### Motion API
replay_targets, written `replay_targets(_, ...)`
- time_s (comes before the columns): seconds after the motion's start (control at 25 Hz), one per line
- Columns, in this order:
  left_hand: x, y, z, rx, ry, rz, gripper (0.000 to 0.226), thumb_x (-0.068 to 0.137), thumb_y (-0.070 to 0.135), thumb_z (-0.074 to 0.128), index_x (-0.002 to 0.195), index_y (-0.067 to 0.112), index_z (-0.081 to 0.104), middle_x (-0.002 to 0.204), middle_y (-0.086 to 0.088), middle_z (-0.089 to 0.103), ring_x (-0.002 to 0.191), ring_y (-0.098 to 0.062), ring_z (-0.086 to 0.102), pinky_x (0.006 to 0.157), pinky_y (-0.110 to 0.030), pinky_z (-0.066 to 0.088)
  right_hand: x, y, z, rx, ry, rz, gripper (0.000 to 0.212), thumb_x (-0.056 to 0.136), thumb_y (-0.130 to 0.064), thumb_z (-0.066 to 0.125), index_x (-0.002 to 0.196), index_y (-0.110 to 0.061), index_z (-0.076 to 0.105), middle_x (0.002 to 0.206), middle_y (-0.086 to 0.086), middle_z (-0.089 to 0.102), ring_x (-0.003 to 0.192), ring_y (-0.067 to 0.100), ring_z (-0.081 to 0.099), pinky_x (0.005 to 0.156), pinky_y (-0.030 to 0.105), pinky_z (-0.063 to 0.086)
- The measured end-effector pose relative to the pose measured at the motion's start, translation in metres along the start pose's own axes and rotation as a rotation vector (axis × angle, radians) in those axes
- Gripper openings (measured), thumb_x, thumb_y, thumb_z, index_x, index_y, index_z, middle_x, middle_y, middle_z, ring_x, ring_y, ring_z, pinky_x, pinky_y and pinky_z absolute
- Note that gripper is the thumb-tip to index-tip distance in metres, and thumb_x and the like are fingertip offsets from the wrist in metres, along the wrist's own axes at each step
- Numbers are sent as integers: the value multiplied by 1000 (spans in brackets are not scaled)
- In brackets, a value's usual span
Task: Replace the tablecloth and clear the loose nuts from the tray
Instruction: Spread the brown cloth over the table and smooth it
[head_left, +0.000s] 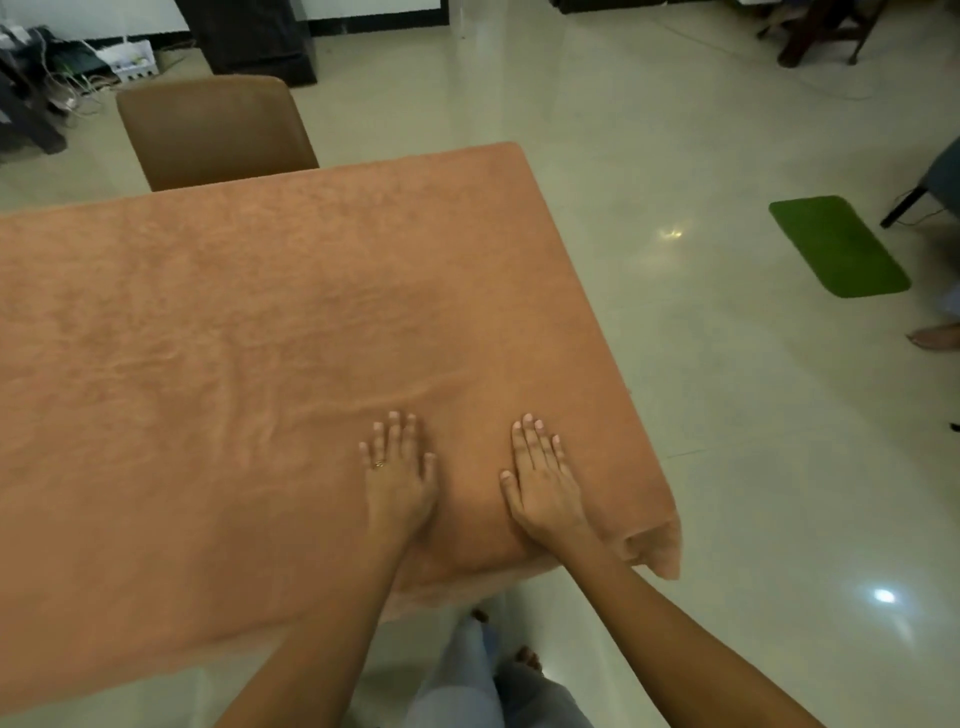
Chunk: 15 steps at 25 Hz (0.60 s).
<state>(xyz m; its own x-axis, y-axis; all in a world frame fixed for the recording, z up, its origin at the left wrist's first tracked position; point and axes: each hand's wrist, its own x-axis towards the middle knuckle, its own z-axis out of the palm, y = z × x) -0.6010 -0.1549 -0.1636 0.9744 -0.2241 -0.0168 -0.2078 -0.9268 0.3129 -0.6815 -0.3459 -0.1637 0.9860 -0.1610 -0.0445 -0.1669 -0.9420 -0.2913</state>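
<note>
An orange tablecloth (260, 322) covers the table from 9 o'clock across to the corner at 4 o'clock, where its edge hangs in a fold. The left hand (399, 467) lies flat on the cloth near 6 o'clock, fingers straight and spread, a ring on one finger. The right hand (540, 475) lies just beside it toward 5 o'clock, also flat with fingers extended, holding nothing. Ripples in the fabric run out toward 9 o'clock. A brown chair (213, 130) stands at 11 o'clock, a green mat (839, 247) on the floor at 2 o'clock.

one tablecloth (260, 338), two hands (399, 480) (543, 480), one chair (213, 130), one green mat (839, 247)
</note>
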Motion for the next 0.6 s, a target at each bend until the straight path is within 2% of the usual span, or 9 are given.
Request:
replay_targets(0.12,6,57,20,40,-98,269,62,90,41,24,148,21,30,156,-7,25,144,-29,20,116,-49,6,2,4,2,-46,-5,-47,64,94,-38,28,148,-3,25,155,11,20,145,24,18,116,39,5)
replay_targets(0.2,13,77,30,54,-135,348,59,91,38,19,149,27,25,158,-4,19,146,-25,13,116,-47,0,3,10,2,-46,-6,-23,62,93,-34,28,147,-3,28,155,10,23,144,23,22,115,40,9)
replay_targets(0.32,22,87,37,61,-110,311,59,91,41,20,149,29,25,158,-3,20,147,-23,12,117,-47,-2,0,23,1,-47,19,36,61,94,-36,29,147,-4,30,154,11,26,144,22,21,116,41,11)
replay_targets(0.48,28,103,42,57,-5,202,57,87,43,33,141,27,43,150,-6,38,139,-25,34,114,-52,16,-10,69,-14,-46,46,103,64,92,-40,31,147,-7,29,154,10,27,143,21,23,117,38,8)
replay_targets(0.6,33,127,49,20,58,62,56,84,43,38,133,19,53,146,-11,43,135,-32,39,111,-56,22,-14,108,-26,-24,61,49,64,94,-40,31,148,-7,25,155,9,24,144,20,19,118,35,6)
